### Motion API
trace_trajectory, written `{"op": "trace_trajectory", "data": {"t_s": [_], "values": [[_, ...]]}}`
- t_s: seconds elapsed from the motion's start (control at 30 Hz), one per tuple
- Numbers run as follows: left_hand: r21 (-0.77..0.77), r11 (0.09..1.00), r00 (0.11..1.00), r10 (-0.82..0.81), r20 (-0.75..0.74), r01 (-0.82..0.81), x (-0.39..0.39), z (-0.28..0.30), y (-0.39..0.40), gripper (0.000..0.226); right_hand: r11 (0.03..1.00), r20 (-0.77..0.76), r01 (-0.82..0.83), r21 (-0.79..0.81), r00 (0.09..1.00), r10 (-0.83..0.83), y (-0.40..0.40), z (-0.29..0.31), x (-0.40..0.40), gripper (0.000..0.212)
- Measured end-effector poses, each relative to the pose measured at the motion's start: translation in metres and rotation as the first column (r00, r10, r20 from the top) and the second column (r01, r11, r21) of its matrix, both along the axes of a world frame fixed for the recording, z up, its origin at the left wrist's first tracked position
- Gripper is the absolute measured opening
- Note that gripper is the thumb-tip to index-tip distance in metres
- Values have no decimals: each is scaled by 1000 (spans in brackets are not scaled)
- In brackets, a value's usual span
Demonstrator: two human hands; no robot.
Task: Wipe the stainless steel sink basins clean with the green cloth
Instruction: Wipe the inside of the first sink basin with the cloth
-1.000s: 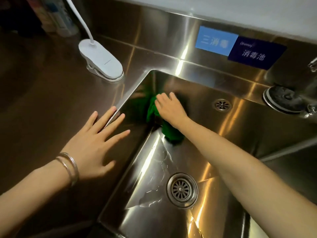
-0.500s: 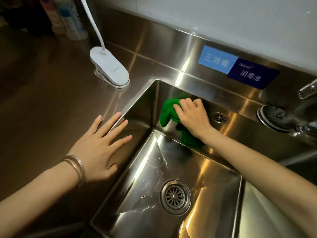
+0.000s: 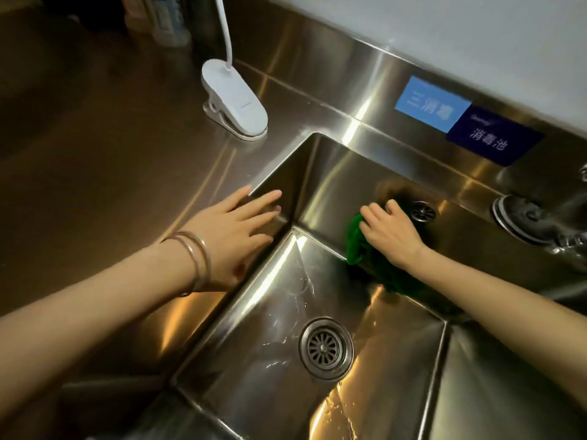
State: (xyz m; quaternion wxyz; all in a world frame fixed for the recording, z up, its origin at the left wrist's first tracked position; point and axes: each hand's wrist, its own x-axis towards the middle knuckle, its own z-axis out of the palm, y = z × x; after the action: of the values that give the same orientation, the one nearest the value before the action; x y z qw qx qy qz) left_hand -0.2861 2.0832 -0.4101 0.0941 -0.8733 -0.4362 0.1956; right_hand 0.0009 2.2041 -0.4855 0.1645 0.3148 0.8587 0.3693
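Here, the right hand (image 3: 392, 231) presses the cloth (image 3: 357, 239) on the sink's (image 3: 333, 185) far wall, fingers curled over it. Left hand (image 3: 236, 230) lies flat, fingers relaxed, on the table (image 3: 111, 185).

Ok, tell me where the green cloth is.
The green cloth is pressed against the steel sink basin's back wall under the right hand, just left of the small round overflow drain.
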Motion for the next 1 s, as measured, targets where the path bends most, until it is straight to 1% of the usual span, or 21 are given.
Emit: {"op": "trace_trajectory", "data": {"t_s": [0.07,0.1,0.17,0.2,0.27,0.37,0.43,0.5,0.53,0.57,0.6,0.63,0.67,0.7,0.77,0.8,0.83,0.87,0.93,0.97,1.0], "values": [[-146,984,976,-128,-177,102,14,10,26,47,994,-50,-86,70,995,90,6,15,-4,8],[-174,972,952,-194,-237,155,17,13,41,42,988,-78,-120,101,989,129,10,18,-9,2],[-182,966,919,-233,-319,182,18,20,67,39,980,-125,-132,148,981,151,16,19,-22,4],[-164,971,917,-219,-333,173,19,21,77,39,981,-133,-125,146,981,145,19,16,-29,3],[-125,981,929,-182,-323,148,21,19,90,40,986,-125,-119,113,983,133,24,4,-39,11],[-79,981,926,-195,-324,179,20,7,98,37,989,-28,-142,27,989,143,22,-26,-31,19],[-82,978,919,-208,-335,191,18,1,100,36,992,54,-106,-65,993,110,13,-41,-16,23],[-64,970,928,-242,-282,234,18,-2,100,35,994,91,-59,-89,994,67,4,-36,1,22],[-47,969,944,-248,-219,244,16,-3,98,36,996,58,-73,-55,995,76,3,-28,7,22],[-26,971,963,-240,-124,239,14,-5,95,41,994,0,-107,-4,994,107,4,-16,12,22],[13,969,969,-246,10,246,11,-7,91,49,989,-64,-137,51,988,140,6,-1,12,21],[74,958,946,-285,155,277,7,-9,86,54,984,-117,-143,102,981,155,9,13,10,20],[139,940,902,-338,267,311,2,-11,82,54,978,-158,-142,153,973,166,13,24,5,20],[198,924,863,-378,336,328,-2,-12,78,49,971,-191,-132,198,967,170,18,30,-3,21],[235,910,821,-411,396,342,-7,-15,73,41,967,-216,-112,228,963,162,27,27,-26,22],[213,914,819,-404,406,345,-8,-15,72,40,971,-206,-119,205,965,162,30,15,-35,19],[180,918,825,-397,403,354,-9,-12,71,40,982,-177,-113,150,974,139,30,-2,-42,14],[147,920,834,-392,389,363,-11,-9,69,40,994,-142,-86,61,985,94,27,-20,-47,9],[101,916,841,-397,368,388,-18,-6,64,41,993,-84,28,-118,996,-38,17,-49,-47,17],[74,911,838,-402,368,405,-21,-6,61,41,981,-117,79,-175,988,-100,11,-54,-44,22],[47,909,838,-401,370,414,-24,-6,58,41,964,-189,142,-225,964,-186,6,-57,-40,26]]}}
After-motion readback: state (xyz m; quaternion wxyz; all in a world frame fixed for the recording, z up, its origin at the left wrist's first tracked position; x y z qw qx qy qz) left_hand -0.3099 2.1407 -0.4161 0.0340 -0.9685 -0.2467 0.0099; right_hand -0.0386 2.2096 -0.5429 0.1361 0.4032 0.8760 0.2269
